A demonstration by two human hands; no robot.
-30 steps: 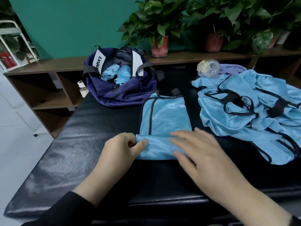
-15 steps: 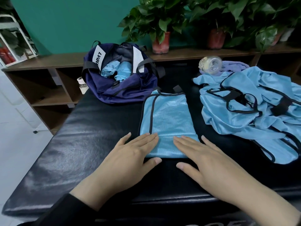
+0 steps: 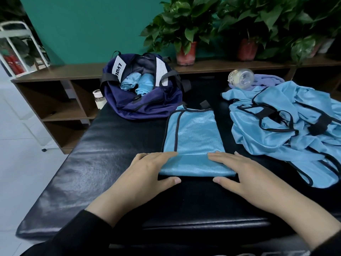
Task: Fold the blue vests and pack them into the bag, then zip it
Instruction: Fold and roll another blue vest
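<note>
Both hands lie flat, fingers straight: left hand (image 3: 147, 174) and right hand (image 3: 245, 174) press the folded blue vest's (image 3: 193, 137) near fold on the black padded table (image 3: 92, 172), between open bag (image 3: 145, 100) and vest pile (image 3: 287, 122).

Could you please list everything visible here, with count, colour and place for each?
folded vest: one, light blue, middle of the bench
rolled vests: two, light blue, inside the bag
bag: one, navy, open, far left of the bench
vest pile: count unclear, light blue, right
bench: one, black, padded
baby bottle: one, clear, lying behind the pile
purple cloth: one, under the bottle
potted plants: several, green, on the shelf
left hand: flat on the vest's near fold
right hand: likewise
</note>
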